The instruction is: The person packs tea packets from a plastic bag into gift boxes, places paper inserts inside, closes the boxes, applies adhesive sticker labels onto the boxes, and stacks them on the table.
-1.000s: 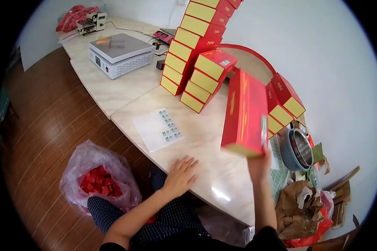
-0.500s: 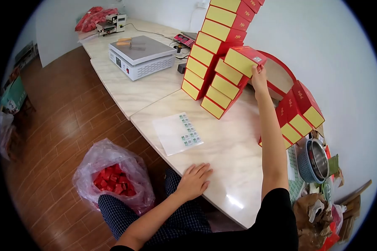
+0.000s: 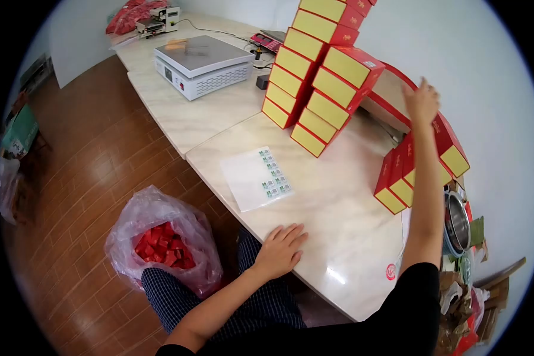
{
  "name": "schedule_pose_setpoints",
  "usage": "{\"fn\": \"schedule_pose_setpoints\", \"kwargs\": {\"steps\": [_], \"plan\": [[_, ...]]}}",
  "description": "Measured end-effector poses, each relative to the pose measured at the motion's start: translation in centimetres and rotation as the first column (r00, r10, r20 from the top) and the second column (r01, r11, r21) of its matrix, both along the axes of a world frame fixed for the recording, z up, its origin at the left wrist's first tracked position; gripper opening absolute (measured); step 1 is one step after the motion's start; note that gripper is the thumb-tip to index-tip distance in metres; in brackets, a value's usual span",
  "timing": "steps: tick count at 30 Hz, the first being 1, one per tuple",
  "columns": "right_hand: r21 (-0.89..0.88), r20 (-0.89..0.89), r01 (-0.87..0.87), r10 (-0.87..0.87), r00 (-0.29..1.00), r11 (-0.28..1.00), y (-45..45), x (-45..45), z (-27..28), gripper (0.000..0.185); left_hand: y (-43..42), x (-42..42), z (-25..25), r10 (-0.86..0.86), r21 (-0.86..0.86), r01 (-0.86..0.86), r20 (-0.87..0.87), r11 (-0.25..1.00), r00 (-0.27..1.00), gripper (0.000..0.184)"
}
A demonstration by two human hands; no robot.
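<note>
My left hand [image 3: 281,251] lies flat on the table's front edge, fingers stretched out and nothing in it. My right hand [image 3: 421,102] is in the air, empty, with its fingers apart. It is above a row of red and yellow boxes [image 3: 391,199], and my forearm hides part of them. To its left stands a short stack of the same boxes [image 3: 333,89], the top one lined up with the box below. Behind that rises a taller stack [image 3: 291,64]. A sheet of small green and white stickers [image 3: 243,181] lies in front of the stacks.
A white hot plate [image 3: 203,66] stands at the back left, near a small machine [image 3: 158,22]. Below the table edge is a clear bag [image 3: 120,237] full of red packets [image 3: 163,244]. A metal bowl [image 3: 458,222] and other clutter are at the right.
My right hand has let go of the top box on the short stack and moved right. That box now sits straight. My left hand stays on the table edge.
</note>
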State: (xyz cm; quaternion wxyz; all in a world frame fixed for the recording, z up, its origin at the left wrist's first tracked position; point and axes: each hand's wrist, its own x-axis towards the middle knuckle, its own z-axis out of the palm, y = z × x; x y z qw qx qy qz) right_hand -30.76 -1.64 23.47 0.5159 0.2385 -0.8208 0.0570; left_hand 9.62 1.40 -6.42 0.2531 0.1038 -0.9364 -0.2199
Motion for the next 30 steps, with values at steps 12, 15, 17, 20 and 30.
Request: {"fn": "schedule_pose_setpoints", "kwargs": {"steps": [12,15,17,20,30], "plan": [[0.221,0.946,0.187,-0.257,0.199,0.957,16.6,-7.6,5.4,0.084,0.0,-0.3,0.5,0.022,-0.002,-0.022,0.01,1.0,1.0,0.044],[0.081,0.983,0.234,-0.116,0.141,0.969,16.6,-4.4,6.1,0.083,0.1,-0.4,0.6,0.029,-0.002,-0.029,0.009,1.0,1.0,0.044],[-0.011,0.995,0.225,-0.012,0.101,0.974,17.2,-5.7,5.4,0.079,0.1,-0.4,0.6,0.033,-0.008,-0.033,0.008,0.999,0.999,0.044],[-0.12,0.986,0.245,0.088,0.138,0.962,17.3,-6.2,4.8,0.063,0.3,-0.4,0.7,0.036,-0.005,-0.036,-0.003,0.999,0.999,0.044],[-0.122,0.743,-0.215,0.233,0.628,0.969,23.1,2.1,0.3,0.095,-0.1,0.5,0.2,-0.021,-0.003,0.021,-0.043,1.0,0.999,0.044]]}}
